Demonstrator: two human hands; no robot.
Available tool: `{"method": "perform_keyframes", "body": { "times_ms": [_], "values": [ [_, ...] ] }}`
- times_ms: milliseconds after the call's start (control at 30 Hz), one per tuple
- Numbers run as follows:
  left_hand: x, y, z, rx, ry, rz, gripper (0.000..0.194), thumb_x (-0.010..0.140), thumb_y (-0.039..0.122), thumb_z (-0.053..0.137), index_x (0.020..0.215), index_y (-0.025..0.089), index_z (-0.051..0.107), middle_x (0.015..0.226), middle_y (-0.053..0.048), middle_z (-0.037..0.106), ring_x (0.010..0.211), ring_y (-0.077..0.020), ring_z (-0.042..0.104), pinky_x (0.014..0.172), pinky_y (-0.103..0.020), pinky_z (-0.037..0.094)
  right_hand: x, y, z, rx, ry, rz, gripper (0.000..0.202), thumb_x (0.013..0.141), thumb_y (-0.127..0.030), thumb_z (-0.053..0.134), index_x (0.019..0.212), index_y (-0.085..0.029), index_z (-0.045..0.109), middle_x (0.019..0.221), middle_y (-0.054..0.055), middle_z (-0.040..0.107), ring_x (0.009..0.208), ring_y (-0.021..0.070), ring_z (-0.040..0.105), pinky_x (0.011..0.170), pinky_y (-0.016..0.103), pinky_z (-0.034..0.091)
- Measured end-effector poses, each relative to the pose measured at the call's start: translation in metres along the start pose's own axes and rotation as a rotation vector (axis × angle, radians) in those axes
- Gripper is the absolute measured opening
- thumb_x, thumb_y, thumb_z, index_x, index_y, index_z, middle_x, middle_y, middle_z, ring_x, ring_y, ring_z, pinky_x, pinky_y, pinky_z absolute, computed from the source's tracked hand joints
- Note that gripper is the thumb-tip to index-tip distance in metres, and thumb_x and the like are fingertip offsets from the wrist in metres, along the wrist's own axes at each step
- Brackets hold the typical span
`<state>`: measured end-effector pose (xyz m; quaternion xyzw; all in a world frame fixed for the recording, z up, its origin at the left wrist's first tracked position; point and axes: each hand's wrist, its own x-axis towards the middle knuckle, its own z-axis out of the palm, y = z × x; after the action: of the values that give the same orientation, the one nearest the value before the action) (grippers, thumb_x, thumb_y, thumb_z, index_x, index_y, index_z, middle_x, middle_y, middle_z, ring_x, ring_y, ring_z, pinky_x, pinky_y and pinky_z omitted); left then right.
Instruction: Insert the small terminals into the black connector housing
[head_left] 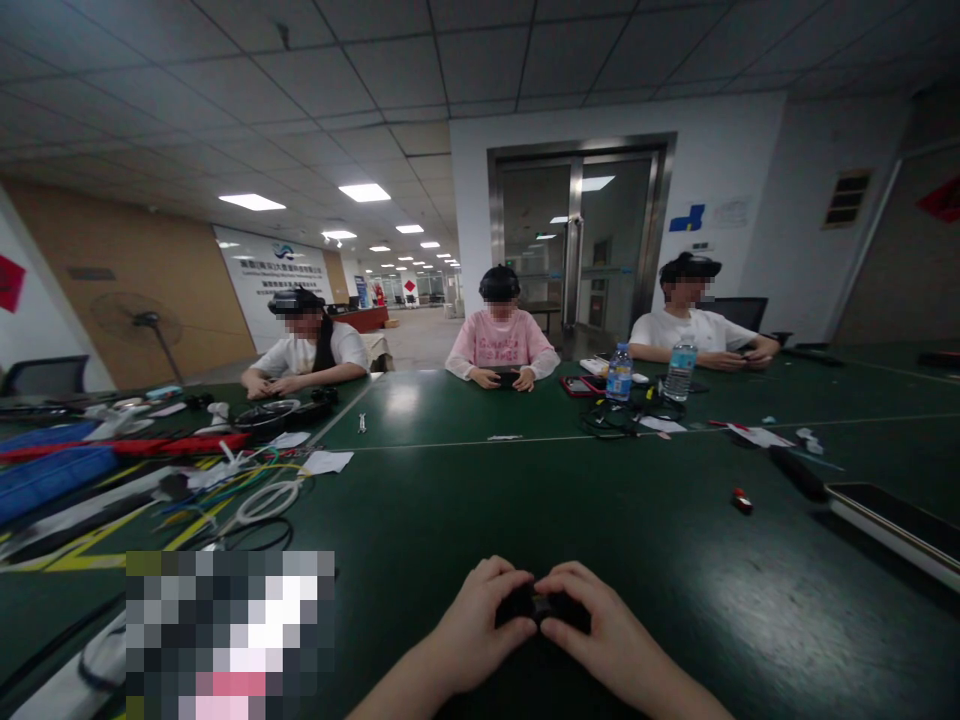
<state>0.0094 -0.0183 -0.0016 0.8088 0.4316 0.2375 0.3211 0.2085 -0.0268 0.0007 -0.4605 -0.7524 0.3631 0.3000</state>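
A small black object (541, 604) is between my hands above the green table, close to me. Its kind cannot be made out, as my fingers cover much of it. My left hand (480, 620) grips its left side, thumb and fingers curved round it. On the other side my right hand (596, 622) holds it the same way, its thumb almost meeting the left one. A tiny red and black item (742, 500) lies on the table ahead and to the right, apart from both hands.
Cables (266, 503), a blue tray (56, 480) and tools crowd the left side. At right lies a flat dark slab-like device (896, 525). Two water bottles (619, 375) stand across the green table (450, 500). Three people wearing headsets sit at the far side.
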Motion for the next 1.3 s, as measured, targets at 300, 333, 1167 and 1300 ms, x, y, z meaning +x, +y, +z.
{"method": "perform_keyframes", "body": {
  "times_ms": [300, 333, 1167, 1300],
  "values": [
    [0.001, -0.008, 0.006, 0.063, 0.018, -0.057, 0.049, 0.074, 0.022, 0.062, 0.122, 0.02, 0.052, 0.119, -0.007, 0.051, 0.11, -0.023, 0.046, 0.098, -0.034, 0.036, 0.002, 0.005, 0.001, -0.102, 0.024, 0.035, 0.022, 0.075, -0.018, 0.058, 0.094, -0.026, 0.066, 0.103, 0.002, 0.06, 0.099, 0.0204, 0.056, 0.089, 0.032, 0.042],
    [0.001, -0.008, 0.006, 0.07, 0.023, -0.061, 0.048, 0.075, 0.022, 0.061, 0.122, 0.02, 0.052, 0.12, -0.007, 0.051, 0.111, -0.0233, 0.045, 0.099, -0.034, 0.036, 0.002, 0.005, 0.0, -0.108, 0.03, 0.041, 0.022, 0.074, -0.018, 0.059, 0.094, -0.026, 0.066, 0.103, 0.002, 0.061, 0.099, 0.0205, 0.056, 0.089, 0.032, 0.042],
    [0.001, 0.001, 0.003, 0.134, -0.011, -0.084, 0.043, 0.077, 0.023, 0.058, 0.12, 0.02, 0.053, 0.124, -0.008, 0.049, 0.114, -0.0251, 0.043, 0.099, -0.036, 0.034, 0.0, 0.004, -0.002, -0.122, 0.027, 0.027, 0.02, 0.077, -0.024, 0.059, 0.095, -0.027, 0.066, 0.104, 0.002, 0.062, 0.099, 0.0209, 0.056, 0.088, 0.033, 0.043],
    [0.001, 0.001, 0.003, 0.135, -0.012, -0.082, 0.042, 0.077, 0.023, 0.058, 0.119, 0.019, 0.053, 0.125, -0.008, 0.048, 0.115, -0.0248, 0.042, 0.1, -0.036, 0.033, 0.0, 0.004, -0.002, -0.132, 0.03, 0.013, 0.019, 0.077, -0.024, 0.06, 0.095, -0.026, 0.066, 0.103, 0.003, 0.062, 0.099, 0.0203, 0.056, 0.088, 0.032, 0.042]
  ]
}}
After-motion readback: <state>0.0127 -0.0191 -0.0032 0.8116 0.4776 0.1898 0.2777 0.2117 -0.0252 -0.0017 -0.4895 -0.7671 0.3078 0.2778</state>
